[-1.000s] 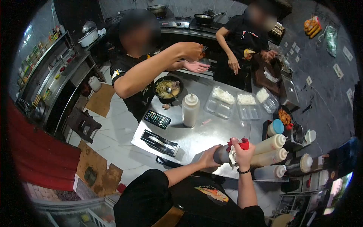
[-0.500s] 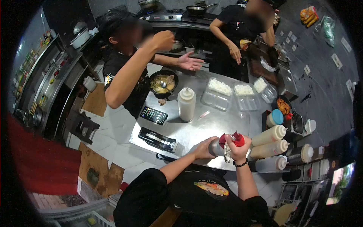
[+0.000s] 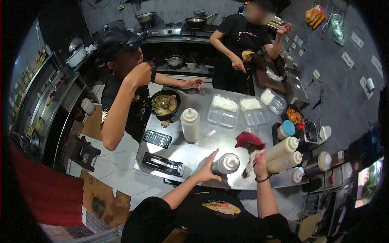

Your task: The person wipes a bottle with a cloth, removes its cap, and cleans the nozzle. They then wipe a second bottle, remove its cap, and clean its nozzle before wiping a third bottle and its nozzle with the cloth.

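Observation:
My left hand (image 3: 208, 168) is beside a squeeze bottle (image 3: 227, 163) standing on the steel table. Its fingers are stretched and apart, with the thumb near the bottle's lower side; contact is hard to tell. Closed and slightly blurred, my right hand (image 3: 260, 167) holds a red and white cloth (image 3: 250, 141), whose red part spreads out over the tabletop. Close to that hand, pale sauce bottles (image 3: 283, 148) lean at the table's right edge. Another white squeeze bottle (image 3: 190, 126) stands farther off, near the table's middle.
On the steel table (image 3: 202, 152) are a tape dispenser (image 3: 163, 163), a phone (image 3: 157, 138), a black bowl of food (image 3: 165, 104) and clear containers with rice (image 3: 225, 103). One person (image 3: 121, 93) stands at the left, another (image 3: 239, 44) at the far side.
The bottle now stands upright with my left hand loosened beside it. My right hand has moved off the bottle with the cloth, which has swung out rightward. The left person's far hand has lowered.

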### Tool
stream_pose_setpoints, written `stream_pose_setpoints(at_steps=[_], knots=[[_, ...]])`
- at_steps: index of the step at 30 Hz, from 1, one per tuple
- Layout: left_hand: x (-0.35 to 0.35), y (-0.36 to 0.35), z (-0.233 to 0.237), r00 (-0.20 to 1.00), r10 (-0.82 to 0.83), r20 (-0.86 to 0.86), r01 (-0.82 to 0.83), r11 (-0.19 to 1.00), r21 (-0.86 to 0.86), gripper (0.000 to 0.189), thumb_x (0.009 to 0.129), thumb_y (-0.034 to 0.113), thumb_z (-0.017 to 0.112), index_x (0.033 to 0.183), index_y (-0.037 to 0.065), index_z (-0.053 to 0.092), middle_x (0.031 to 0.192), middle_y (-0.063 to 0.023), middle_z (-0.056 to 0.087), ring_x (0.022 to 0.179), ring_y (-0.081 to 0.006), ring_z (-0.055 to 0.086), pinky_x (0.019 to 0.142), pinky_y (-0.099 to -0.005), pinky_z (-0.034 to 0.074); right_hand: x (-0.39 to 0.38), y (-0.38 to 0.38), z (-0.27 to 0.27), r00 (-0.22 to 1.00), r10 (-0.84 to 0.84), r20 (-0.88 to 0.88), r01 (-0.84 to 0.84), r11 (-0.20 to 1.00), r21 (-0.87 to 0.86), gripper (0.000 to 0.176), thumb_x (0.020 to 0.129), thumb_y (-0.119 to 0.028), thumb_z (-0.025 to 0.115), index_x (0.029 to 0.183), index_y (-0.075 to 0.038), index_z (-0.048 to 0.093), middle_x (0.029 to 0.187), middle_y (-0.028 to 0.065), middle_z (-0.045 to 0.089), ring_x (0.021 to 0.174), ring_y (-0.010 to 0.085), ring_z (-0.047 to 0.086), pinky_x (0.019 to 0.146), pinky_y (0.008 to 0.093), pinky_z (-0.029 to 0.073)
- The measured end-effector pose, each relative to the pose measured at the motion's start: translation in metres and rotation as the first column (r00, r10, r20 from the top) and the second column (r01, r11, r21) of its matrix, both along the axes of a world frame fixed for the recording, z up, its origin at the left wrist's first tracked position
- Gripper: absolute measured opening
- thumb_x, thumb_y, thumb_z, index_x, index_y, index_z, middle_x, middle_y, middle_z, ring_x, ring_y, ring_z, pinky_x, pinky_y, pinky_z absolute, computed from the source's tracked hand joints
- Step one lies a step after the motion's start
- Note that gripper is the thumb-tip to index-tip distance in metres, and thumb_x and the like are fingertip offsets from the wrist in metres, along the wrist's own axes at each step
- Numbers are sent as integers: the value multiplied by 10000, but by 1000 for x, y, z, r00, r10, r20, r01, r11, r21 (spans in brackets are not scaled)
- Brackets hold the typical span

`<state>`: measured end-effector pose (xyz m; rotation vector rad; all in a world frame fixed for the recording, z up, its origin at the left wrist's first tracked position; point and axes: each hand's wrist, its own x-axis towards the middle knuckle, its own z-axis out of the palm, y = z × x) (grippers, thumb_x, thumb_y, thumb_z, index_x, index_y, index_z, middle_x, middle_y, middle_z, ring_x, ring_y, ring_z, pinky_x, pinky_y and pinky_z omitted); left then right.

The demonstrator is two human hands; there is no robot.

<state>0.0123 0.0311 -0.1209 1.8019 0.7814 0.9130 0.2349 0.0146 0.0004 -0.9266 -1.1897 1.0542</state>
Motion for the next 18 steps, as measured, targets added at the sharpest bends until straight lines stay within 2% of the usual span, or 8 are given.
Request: stream_pose_setpoints(at_steps=[2,3,4,6,11,14,16,18], knots=[[0,-5,32,971,34,238,-8,994,-108,1253,602,770,608,1471,43,71,1508,-178,171,1401,-329,141,1127,-456,127,-16,-4,12,974,159,164,-159,987,-14,861,775,-494,681,1380,-5,312,1375,132,391,1299,248,367,1083,365,265],[3,-6,47,941,72,330,-25,989,-145,1227,630,808,532,1470,39,75,1508,-176,174,1403,-323,139,1127,-453,119,-21,-3,6,942,171,288,-206,974,94,953,631,-239,831,1393,-16,305,1358,124,407,1188,215,488,986,355,405],[5,-7,62,903,115,414,-41,982,-183,1207,658,847,456,1469,36,79,1508,-174,178,1404,-316,137,1127,-450,111,-45,-9,20,963,191,192,-202,978,43,993,540,-335,872,1347,-22,386,1290,124,496,1140,216,532,950,355,433],[18,-1,79,910,16,413,-1,999,-38,1156,706,861,310,1469,22,88,1517,-168,159,1415,-288,100,1127,-436,97,-54,-3,7,596,-138,791,-218,920,325,920,528,-368,880,1275,-19,472,1176,122,592,1092,224,569,938,342,443],[28,1,89,855,39,517,76,977,-200,1028,781,808,261,1441,20,243,1460,-171,314,1377,-306,248,1123,-453,152,-70,-6,-49,999,-33,31,30,996,90,917,589,-553,806,1233,19,491,1129,154,609,1045,223,590,915,336,457],[27,3,70,938,93,334,-97,995,-7,817,886,679,293,1321,8,460,1314,-178,501,1283,-304,411,1105,-453,213,-63,-9,-84,982,42,-185,-46,999,-18,889,739,-670,610,1239,50,465,1210,164,551,1100,226,552,946,328,434],[35,-8,72,890,268,368,-260,963,-70,442,944,365,449,1056,-14,647,1114,-165,621,1078,-274,568,1033,-421,325,-54,-6,-123,902,112,-418,-203,962,-180,872,806,-705,488,1236,53,466,1216,154,545,1110,223,543,962,330,421],[39,-12,79,856,313,412,-283,950,-133,397,942,312,461,1017,-24,657,1059,-157,634,1016,-258,590,946,-366,404,-57,-1,-155,859,41,-510,-183,955,-232,695,928,-597,332,1209,20,486,1102,126,588,987,203,586,875,330,476]])
